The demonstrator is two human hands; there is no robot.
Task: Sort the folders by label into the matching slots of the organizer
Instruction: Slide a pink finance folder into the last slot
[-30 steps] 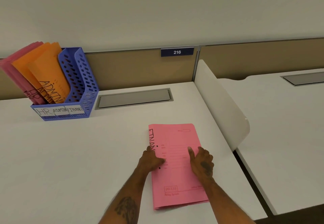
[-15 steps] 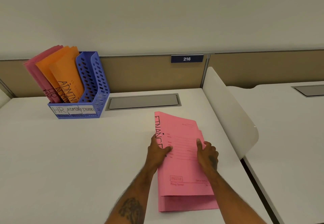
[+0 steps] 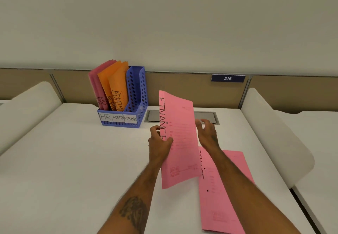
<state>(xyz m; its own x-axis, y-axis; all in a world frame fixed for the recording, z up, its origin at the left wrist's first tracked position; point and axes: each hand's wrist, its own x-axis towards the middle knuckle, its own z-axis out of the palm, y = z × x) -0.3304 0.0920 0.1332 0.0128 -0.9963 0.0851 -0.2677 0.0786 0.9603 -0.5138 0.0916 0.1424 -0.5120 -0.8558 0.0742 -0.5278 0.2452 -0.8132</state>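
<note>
Pink folder (image 3: 180, 138), thin card, marked FINANCE in black capitals down its left edge, faint printed lines on the cover; held raised off the white desk (image 3: 73, 160), tilted up on end, in front of the cable hatch (image 3: 206, 117); left hand (image 3: 160, 142) pinches its left edge, thumb across the lettering, fingers behind; right hand (image 3: 207, 133) sits just beside the right edge with fingers spread and loose, gripping nothing that shows. Second pink folder (image 3: 225, 193) lies flat on the desk under the right forearm, black lettering along its left edge partly hidden. Blue organizer (image 3: 136, 94) stands at the back left, well apart from the held folder; front strip reads HR, ADMIN, FINANCE; pink HR folders (image 3: 97, 85) in the left slot, orange ADMIN folders (image 3: 116, 87) in the middle, right slot shows only its perforated wall. Versus half a second ago: top folder was then only part-lifted off the stack, both hands on it; now clear of the desk, right hand off the cover, lower folder uncovered.
</note>
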